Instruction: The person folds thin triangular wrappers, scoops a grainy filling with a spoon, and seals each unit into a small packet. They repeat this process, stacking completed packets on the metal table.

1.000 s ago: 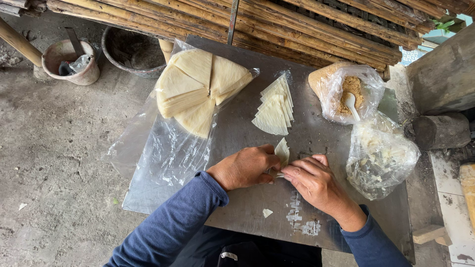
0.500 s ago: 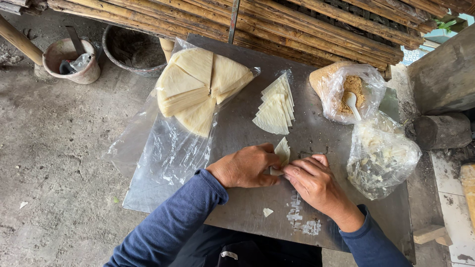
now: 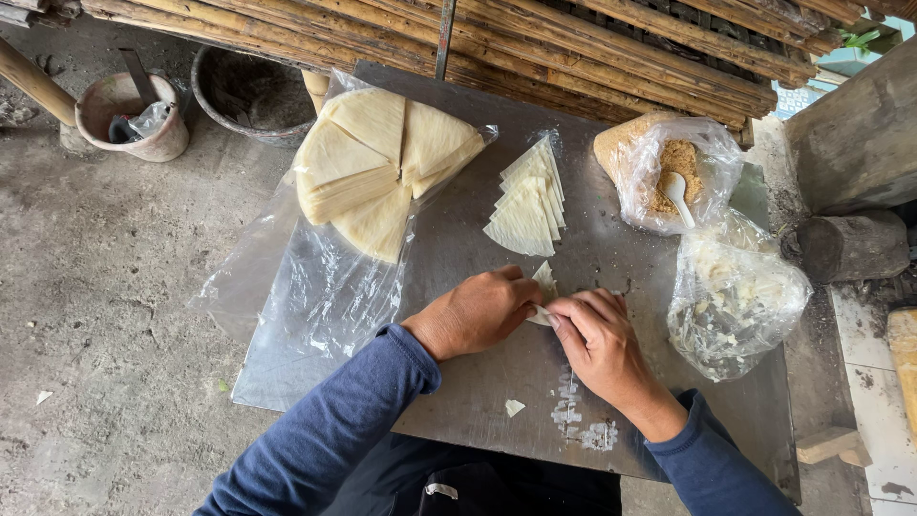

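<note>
Both of my hands meet over a small pale folded dough wrapper (image 3: 544, 284) on the grey metal sheet (image 3: 478, 373). My left hand (image 3: 475, 311) pinches its left side and my right hand (image 3: 598, 336) pinches its right side; most of the wrapper is hidden under my fingers. Just beyond it lies a fanned stack of pale triangular wrappers (image 3: 528, 204). A larger pile of wedge-shaped wrapper stacks (image 3: 374, 164) rests on clear plastic at the sheet's far left.
A clear bag of brown crumbly filling with a white spoon (image 3: 674, 178) stands at the far right, and a clear bag of pale stuff (image 3: 734, 296) sits nearer. Two buckets (image 3: 129, 115) stand on the concrete floor at left. Bamboo poles (image 3: 611, 48) run behind.
My hands have drawn closer together over the small wrapper, and my right-hand fingers have curled in onto it. The rest has not moved.
</note>
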